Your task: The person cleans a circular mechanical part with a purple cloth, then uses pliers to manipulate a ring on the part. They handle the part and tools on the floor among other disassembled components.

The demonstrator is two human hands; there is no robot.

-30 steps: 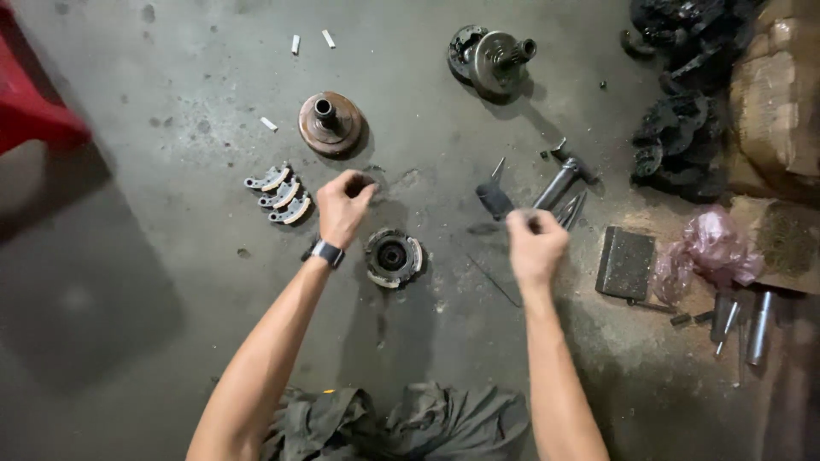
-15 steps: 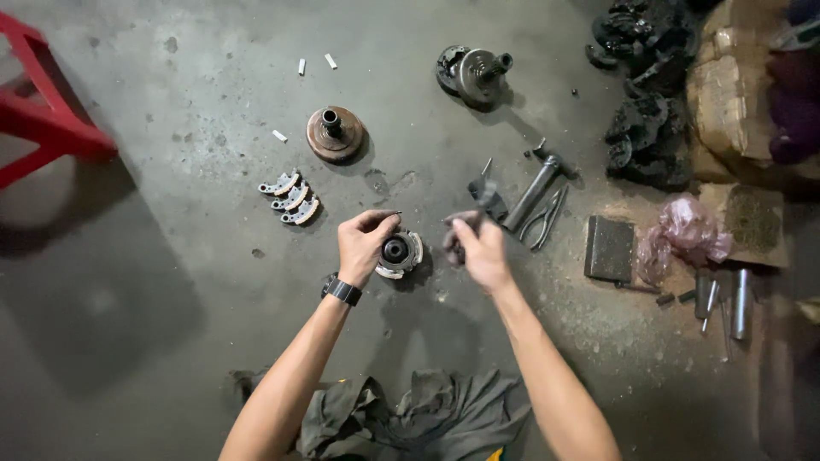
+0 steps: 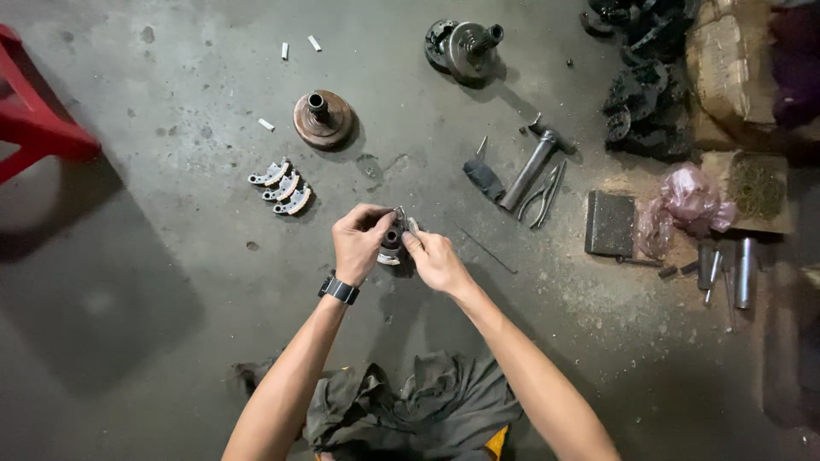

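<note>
- We're looking straight down at a stained concrete floor (image 3: 171, 341), and both hands meet over one round metal clutch part (image 3: 393, 239) lying on it, just ahead of the knees.
- The left hand (image 3: 359, 243), smartwatch (image 3: 339, 290) on the wrist, curls its fingers over the part's left and top edge, closed on it.
- The right hand (image 3: 434, 260) pinches in from the right, fingertips pressed onto the part's rim, so that grip is narrow and on the part too.
- Between them the hands cover most of the part: we make out only a dark centre bore and a pale sliver of rim, and whether anything small sits between the fingertips we cannot tell.
- Left of the hands, three curved clutch shoes (image 3: 280, 186) lie in a tidy row, well apart from the work.
- Further up sits a rusty brown hub with an upright stub (image 3: 323, 118), and beyond it a larger pulley assembly (image 3: 461, 44) tipped on its side.
- To the right: a hammer (image 3: 531, 166), pliers (image 3: 547, 195) just beside it, and a dark-handled screwdriver (image 3: 483, 175).
- A flat dark block (image 3: 610, 224) and a crumpled pink plastic bag (image 3: 688, 205) lie further right; the greasy black heap (image 3: 649, 85) up top is too murky to sort out.
- A red stool (image 3: 34, 119) is cut off by the left edge.
- At the bottom, grey trousers (image 3: 410, 410) are clipped by the frame.
</note>
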